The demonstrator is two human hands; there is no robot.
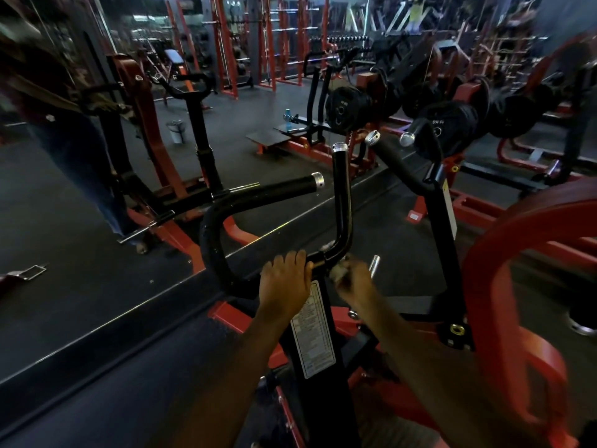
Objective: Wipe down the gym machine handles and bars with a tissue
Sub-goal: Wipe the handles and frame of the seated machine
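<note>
Hands both on the black handlebar (pixel 213 240) of the red-and-black gym machine (pixel 323 367). Left hand (pixel 286 279) curled over the horizontal section, just left of the bend where the upright bar (pixel 343 195) rises to its chrome cap. Right hand (pixel 353 282) is motion-blurred, fingers closed around a crumpled tissue (pixel 339 273), pressed against the base of that upright bar at the bend. Tissue partly hidden by the fingers; a bit of it shows on the bar's far side. White label plate (pixel 311 331) on the machine column directly below the hands. Second handle pair (pixel 400 160) sits to the right. Weight plates (pixel 452 122) on racks beyond, dark rubber floor (pixel 80 302) left.
</note>
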